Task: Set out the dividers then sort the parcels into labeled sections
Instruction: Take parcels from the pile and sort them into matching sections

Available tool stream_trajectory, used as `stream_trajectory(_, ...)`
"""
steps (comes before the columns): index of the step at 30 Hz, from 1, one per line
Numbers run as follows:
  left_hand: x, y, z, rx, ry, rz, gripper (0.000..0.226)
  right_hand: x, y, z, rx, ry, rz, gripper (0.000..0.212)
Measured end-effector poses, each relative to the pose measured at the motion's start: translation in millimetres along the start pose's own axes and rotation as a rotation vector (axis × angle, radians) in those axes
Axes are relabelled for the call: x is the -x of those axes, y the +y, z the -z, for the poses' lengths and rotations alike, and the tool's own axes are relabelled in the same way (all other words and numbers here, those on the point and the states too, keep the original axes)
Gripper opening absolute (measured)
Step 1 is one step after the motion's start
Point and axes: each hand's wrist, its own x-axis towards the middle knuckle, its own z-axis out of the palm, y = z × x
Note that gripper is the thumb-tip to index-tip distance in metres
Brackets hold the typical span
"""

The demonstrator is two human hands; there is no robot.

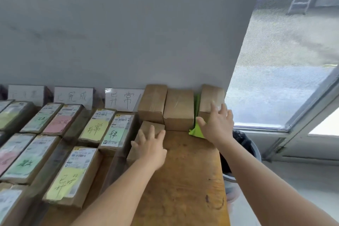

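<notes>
Parcels: brown cardboard boxes with shipping labels and coloured paper slips [73, 174], lying flat in rows across the left part of the wooden desk [192, 179].
Section signs: white handwritten cards [124, 99] standing against the grey wall [128, 33] behind the rows.
Plain boxes: three unlabelled taped cardboard boxes [178, 109] upright at the wall, right of the signs; a fourth low box [146, 134] just in front of them.
Left hand [152, 149]: fingers spread and straight, resting on the low box, grasping nothing.
Right hand [217, 124]: released, fingers straight against the rightmost upright box [211, 97].
Green sheet [197, 130]: bright green, wedged between the middle and rightmost boxes, poking out onto the desk.
Beyond desk: dark bin [245, 145] by the window [284, 60].
</notes>
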Motion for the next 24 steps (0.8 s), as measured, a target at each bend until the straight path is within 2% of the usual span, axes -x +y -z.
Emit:
stream_trajectory(8, -18.9, -9.8, -9.3, 0.058, 0.107, -0.005, 0.075, -35.1, -4.1, -17.0, -0.023, 0.113, -0.096, 0.078)
stream_trajectory(12, -16.6, -10.8, -11.9, 0.127, 0.099, 0.029, 0.072, -37.3, -6.7, -17.9, -0.092, 0.162, -0.097, 0.073)
stream_trajectory(16, -10.4, -8.9, -10.4, 0.201, 0.191, 0.022, 0.072, -26.1, -3.2, -13.6, -0.157, 0.209, -0.097, 0.069)
stream_trajectory(19, -0.9, -6.1, -11.1, 0.319, 0.288, -0.007, 0.068, 5.9, 1.7, -3.3, -0.294, 0.223, -0.035, 0.057)
stream_trajectory(24, 31.9, -0.9, -19.3, 0.632, 0.350, -0.090, 0.067, 84.7, 2.4, 1.6, -0.651, 0.232, -0.033, 0.067)
